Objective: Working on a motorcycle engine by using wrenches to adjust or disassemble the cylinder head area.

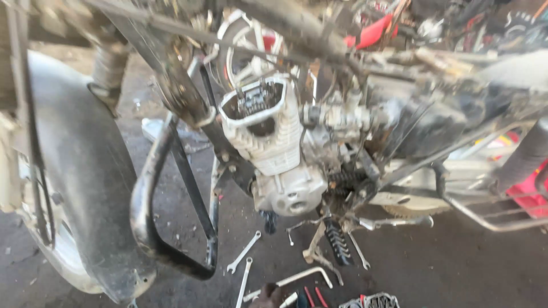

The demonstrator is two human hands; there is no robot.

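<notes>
A motorbike frame (pixel 171 68) with its covers off fills most of the picture, and the whole view is a bit blurry. On the left side, a big black mudguard (pixel 85 171) curves down from the top to the bottom left corner. Next to it, a bent black crash bar (pixel 149 217) loops down toward the ground.

In the middle sits the engine (pixel 274 154), silver and grey. Its top (pixel 254 102) is open, so small metal parts show inside. To the right of the engine are more dusty grey parts and thin wires. A black footrest (pixel 338 242) hangs below the engine, and the thin stand legs are beside it.

In the upper right, something red (pixel 371 31) pokes out among other bikes. At the right edge, low down, there is another red thing (pixel 528 197) behind a thin metal rack (pixel 485 214).

The ground (pixel 456 268) is dark and dirty. Two silver spanners (pixel 244 251) lie on it in the lower middle, close together but apart. A long bent metal rod (pixel 297 278) lies just right of them. At the very bottom edge are small red-handled tools (pixel 314 296).

No hand shows clearly. A small dark blurry shape (pixel 267 295) sits at the bottom edge, touching the end of the rod, but I cannot tell what it is. So I cannot tell if either hand is gripping or loose.
</notes>
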